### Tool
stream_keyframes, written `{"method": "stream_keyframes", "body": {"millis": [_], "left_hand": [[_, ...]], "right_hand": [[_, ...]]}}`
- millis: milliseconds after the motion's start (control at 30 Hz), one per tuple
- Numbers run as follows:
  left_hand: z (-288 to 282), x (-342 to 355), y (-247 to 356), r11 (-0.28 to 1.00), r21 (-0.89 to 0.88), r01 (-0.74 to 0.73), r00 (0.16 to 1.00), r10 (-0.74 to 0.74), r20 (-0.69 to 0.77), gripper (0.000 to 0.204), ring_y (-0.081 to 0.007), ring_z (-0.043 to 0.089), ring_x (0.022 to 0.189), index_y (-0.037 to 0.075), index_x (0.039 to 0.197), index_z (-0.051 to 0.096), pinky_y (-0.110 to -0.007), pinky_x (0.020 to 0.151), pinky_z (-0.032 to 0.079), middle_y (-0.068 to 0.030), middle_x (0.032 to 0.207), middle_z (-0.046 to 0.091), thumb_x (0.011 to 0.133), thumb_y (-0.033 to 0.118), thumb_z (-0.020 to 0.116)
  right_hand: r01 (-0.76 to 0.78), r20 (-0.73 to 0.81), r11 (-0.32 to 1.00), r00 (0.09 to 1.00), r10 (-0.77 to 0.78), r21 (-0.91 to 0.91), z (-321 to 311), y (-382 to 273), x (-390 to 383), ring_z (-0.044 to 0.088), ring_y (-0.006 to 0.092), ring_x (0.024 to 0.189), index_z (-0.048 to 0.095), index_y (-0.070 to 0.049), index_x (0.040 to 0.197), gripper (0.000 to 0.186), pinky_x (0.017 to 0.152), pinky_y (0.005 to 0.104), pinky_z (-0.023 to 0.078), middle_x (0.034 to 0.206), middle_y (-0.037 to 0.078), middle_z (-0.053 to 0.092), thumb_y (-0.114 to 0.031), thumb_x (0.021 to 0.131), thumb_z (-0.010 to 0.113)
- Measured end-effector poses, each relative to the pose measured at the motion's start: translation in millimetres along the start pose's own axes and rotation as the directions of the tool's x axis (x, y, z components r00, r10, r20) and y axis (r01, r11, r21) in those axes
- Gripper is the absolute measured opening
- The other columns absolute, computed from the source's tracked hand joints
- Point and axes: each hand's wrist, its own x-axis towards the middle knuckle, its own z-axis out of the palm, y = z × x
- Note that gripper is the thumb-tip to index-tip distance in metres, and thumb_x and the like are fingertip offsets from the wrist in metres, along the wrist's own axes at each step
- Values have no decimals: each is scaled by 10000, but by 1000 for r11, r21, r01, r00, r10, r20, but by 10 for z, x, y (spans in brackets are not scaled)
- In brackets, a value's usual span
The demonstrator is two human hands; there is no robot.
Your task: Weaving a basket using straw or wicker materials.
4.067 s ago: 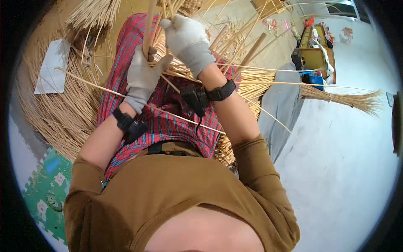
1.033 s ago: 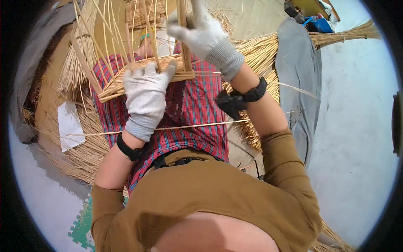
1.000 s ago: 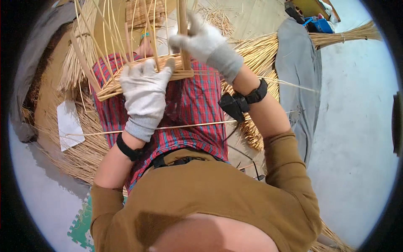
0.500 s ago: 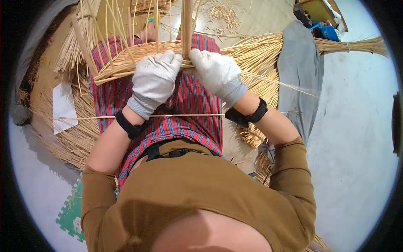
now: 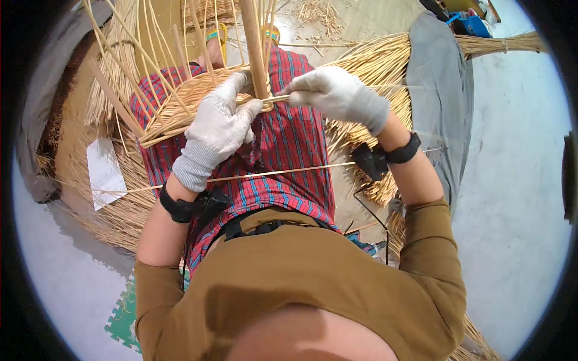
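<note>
A half-woven wicker basket rests across my lap, its thin stakes and a thick corner post standing up. My left hand, in a white knit glove, grips the basket's near edge just left of that post, fingers over the weave and thumb below. To the right of the post, my gloved right hand pinches a pale wicker strand that runs out from the basket's edge. The strand's far end beyond the fingers is hard to make out. Another long wicker rod lies crosswise over my lap.
Bundles of wicker rods lie at the right beside a grey cloth. More rods spread on the left, with a white paper sheet on them. Short offcuts are scattered ahead. A green foam mat is at lower left.
My right hand has moved right and away from the post, drawing the strand outward. My left hand has shifted its grip and opened out a little. The post and basket now tilt slightly left.
</note>
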Motion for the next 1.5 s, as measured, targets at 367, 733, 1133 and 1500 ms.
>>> {"method": "stream_keyframes", "body": {"millis": [367, 733, 1133, 1500], "left_hand": [[-13, 15, 25, 979, 149, 139, 990, -143, 18, 392, -234, 731, 752, -3, 1259, 632, -361, 696, 570, -150, 863, 742, 902, 127, 725], [-622, -1005, 398, 990, -27, -141, 987, 138, -86, 415, -106, 594, 898, -23, 1212, 600, -276, 820, 518, -49, 970, 627, 886, 149, 790], [-970, -543, -399, 996, -86, -17, 998, 23, 60, 427, -96, 624, 694, 55, 1376, 511, -263, 614, 552, -58, 1000, 641, 981, 113, 663], [-1351, -267, -967, 881, -472, 41, 999, -29, 33, 423, -155, 664, 930, 53, 1358, 554, -327, 771, 631, -47, 1107, 623, 960, 59, 697]], "right_hand": [[166, -425, 940, 859, -286, -297, 291, 241, 599, 487, 421, 1364, 501, -135, 1506, 1078, 1138, 501, 409, 1476, 187, 532, -595, 601, 862], [-22, -608, 900, 745, -276, -436, 870, -188, 155, 585, 344, 1238, 418, -31, 1535, 1021, 1147, 533, 368, 1258, 145, 650, -250, 658, 891], [-206, -673, 773, 652, -349, -600, 1105, 174, -130, 625, 294, 936, 738, -205, 1062, 451, 863, 451, 466, 914, 51, 657, -292, 652, 905], [-140, -669, 836, 675, -312, -531, 1037, -517, 118, 642, 334, 1097, 686, -181, 1287, 670, 1037, 510, 426, 1136, 136, 690, -412, 693, 895]]}}
